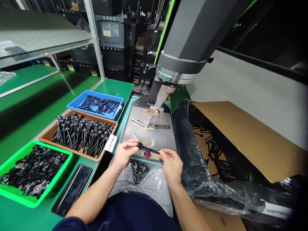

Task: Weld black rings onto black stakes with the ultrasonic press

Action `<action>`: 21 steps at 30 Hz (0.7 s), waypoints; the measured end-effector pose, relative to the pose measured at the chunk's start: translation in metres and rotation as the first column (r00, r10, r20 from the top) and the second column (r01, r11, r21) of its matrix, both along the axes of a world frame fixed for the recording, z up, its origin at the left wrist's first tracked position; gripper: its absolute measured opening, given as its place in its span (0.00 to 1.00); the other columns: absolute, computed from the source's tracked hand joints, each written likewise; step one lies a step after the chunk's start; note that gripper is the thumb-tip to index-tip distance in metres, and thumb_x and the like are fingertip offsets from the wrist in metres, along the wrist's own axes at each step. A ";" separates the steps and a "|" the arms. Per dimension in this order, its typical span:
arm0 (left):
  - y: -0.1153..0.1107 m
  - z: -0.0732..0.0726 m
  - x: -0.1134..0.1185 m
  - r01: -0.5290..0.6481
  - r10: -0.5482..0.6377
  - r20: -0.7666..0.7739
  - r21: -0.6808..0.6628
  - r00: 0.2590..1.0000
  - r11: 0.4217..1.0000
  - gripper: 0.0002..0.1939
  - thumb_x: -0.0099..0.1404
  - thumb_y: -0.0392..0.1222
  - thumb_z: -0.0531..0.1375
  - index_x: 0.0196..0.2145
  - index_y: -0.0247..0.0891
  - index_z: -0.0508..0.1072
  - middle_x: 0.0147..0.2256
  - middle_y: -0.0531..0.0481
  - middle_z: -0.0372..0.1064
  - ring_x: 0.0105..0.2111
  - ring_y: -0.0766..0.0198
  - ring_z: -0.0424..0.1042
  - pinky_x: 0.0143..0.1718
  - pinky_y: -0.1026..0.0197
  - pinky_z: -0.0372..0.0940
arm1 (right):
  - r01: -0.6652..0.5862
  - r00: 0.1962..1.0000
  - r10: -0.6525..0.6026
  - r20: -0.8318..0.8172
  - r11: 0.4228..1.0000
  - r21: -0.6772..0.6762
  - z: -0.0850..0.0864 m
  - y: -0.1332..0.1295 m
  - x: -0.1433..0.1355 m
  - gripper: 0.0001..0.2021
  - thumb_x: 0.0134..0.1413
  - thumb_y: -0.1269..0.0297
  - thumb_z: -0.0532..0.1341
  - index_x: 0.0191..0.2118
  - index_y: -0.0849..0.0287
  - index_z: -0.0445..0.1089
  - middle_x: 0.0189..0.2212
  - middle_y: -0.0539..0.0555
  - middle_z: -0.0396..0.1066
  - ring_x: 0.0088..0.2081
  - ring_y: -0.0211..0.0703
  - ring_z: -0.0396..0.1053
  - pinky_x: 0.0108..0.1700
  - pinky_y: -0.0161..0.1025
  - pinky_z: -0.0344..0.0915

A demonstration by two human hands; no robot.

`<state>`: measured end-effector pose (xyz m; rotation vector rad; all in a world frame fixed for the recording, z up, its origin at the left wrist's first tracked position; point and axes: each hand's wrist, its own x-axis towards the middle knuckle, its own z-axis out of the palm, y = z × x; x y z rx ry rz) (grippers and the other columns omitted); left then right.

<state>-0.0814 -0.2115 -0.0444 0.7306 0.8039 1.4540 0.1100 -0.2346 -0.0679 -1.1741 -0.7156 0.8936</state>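
Note:
A slim black plastic pin [148, 149] with a round head lies level between my two hands, just above the front edge of the grey machine plate [154, 136]. My left hand [125, 153] pinches its head end. My right hand [171, 164] holds its thin tip. Behind it on the plate stands a small metal fixture [152, 117] under the machine's pressing horn [161, 96]. A clear bag with black parts [139, 170] rests in my lap.
On the green bench to my left sit a green tray of black round parts [31, 173], a brown tray of assembled pins [80, 133] and a blue tray of pins [96, 104]. A dark phone [72, 189] lies near the edge. A plastic-lined cardboard box [228, 150] stands at right.

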 end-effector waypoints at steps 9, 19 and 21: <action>0.002 -0.006 -0.006 0.039 -0.033 -0.113 0.049 0.993 0.998 0.10 0.45 0.37 0.73 0.27 0.37 0.80 0.40 0.42 0.76 0.42 0.55 0.74 0.44 0.52 0.67 | -0.014 0.987 0.019 0.163 0.999 -0.029 -0.002 -0.013 -0.004 0.13 0.45 0.56 0.71 0.33 0.59 0.72 0.29 0.52 0.74 0.25 0.42 0.74 0.32 0.41 0.75; 0.007 -0.012 -0.007 0.107 -0.102 -0.118 0.037 0.988 0.994 0.09 0.46 0.38 0.73 0.27 0.36 0.80 0.40 0.42 0.76 0.40 0.55 0.75 0.44 0.50 0.68 | -0.323 0.937 0.339 0.087 0.933 -0.159 -0.007 -0.017 -0.004 0.15 0.47 0.53 0.69 0.36 0.59 0.77 0.27 0.53 0.75 0.21 0.36 0.67 0.30 0.40 0.72; 0.007 -0.014 -0.003 0.105 -0.101 -0.119 0.025 0.988 0.994 0.09 0.47 0.38 0.72 0.28 0.36 0.80 0.40 0.42 0.76 0.41 0.56 0.74 0.45 0.51 0.67 | -0.397 0.906 0.418 0.071 0.895 -0.202 -0.005 -0.019 -0.006 0.17 0.45 0.52 0.70 0.37 0.59 0.78 0.26 0.54 0.76 0.22 0.38 0.68 0.24 0.36 0.67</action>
